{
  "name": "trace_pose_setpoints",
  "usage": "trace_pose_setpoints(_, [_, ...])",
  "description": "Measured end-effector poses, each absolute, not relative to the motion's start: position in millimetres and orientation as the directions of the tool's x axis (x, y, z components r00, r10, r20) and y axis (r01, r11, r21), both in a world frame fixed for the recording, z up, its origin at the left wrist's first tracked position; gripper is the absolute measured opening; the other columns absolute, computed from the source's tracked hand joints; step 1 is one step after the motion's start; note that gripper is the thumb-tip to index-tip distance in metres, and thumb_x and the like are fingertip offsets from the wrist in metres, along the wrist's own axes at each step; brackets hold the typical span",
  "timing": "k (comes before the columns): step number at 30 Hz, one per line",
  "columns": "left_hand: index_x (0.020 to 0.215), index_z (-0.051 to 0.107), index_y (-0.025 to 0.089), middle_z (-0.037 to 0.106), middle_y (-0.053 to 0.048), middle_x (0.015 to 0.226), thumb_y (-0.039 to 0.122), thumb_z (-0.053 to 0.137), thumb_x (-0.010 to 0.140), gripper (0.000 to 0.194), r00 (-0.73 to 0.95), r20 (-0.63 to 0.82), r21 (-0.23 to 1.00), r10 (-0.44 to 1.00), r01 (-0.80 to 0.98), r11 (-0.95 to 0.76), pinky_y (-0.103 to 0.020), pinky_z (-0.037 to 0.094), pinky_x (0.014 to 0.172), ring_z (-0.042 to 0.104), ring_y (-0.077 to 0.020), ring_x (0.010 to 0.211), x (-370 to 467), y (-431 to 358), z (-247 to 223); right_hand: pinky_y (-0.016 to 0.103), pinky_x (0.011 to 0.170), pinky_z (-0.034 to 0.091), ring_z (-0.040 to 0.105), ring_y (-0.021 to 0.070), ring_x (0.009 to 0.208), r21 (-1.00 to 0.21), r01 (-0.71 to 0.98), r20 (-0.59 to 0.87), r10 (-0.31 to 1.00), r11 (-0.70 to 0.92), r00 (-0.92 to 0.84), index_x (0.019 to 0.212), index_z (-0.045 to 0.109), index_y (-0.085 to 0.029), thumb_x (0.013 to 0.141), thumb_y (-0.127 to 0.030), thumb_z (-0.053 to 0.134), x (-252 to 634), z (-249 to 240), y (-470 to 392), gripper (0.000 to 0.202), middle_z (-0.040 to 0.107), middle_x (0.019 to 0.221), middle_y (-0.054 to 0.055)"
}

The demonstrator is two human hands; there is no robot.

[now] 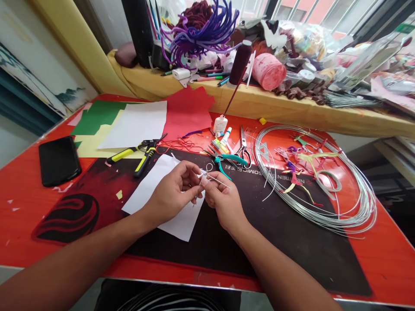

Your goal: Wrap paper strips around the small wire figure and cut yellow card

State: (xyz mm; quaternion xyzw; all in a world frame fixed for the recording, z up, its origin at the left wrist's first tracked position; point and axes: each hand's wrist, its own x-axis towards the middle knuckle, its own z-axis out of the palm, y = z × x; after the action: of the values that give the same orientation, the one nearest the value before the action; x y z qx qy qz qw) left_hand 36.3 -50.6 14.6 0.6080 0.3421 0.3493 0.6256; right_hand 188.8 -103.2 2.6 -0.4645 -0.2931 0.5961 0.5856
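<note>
My left hand and my right hand meet above a sheet of white paper on the black and red desk mat. Both are closed, fingertips pinched on a thin silvery wire piece with a small loop at its top. A straight end of it sticks out to the right over my right hand. My fingers hide the middle of the piece. Just beyond my right hand lie teal-handled pliers, and scissors rest behind those.
At right lies a big coil of wire with small coloured paper-wrapped figures inside. Yellow-black cutters, coloured paper and a phone are at left. A glue bottle stands behind; a cluttered ledge runs along the back.
</note>
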Motion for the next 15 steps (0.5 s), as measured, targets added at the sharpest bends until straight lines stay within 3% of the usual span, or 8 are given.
trace_pose_setpoints(15, [0.112, 0.055, 0.022, 0.065, 0.002, 0.086, 0.017, 0.07, 0.091, 0.026, 0.527, 0.066, 0.996, 0.847, 0.016, -0.087, -0.027, 0.057, 0.058, 0.07, -0.0158, 0.074, 37.8, -54.1, 12.3, 0.023, 0.046, 0.021, 0.029, 0.0066, 0.046, -0.895, -0.429, -0.208, 0.967, -0.127, 0.147, 0.085, 0.065, -0.022, 0.081, -0.051, 0.089, 189.6, 4.2, -104.2, 0.039, 0.045, 0.055, -0.011])
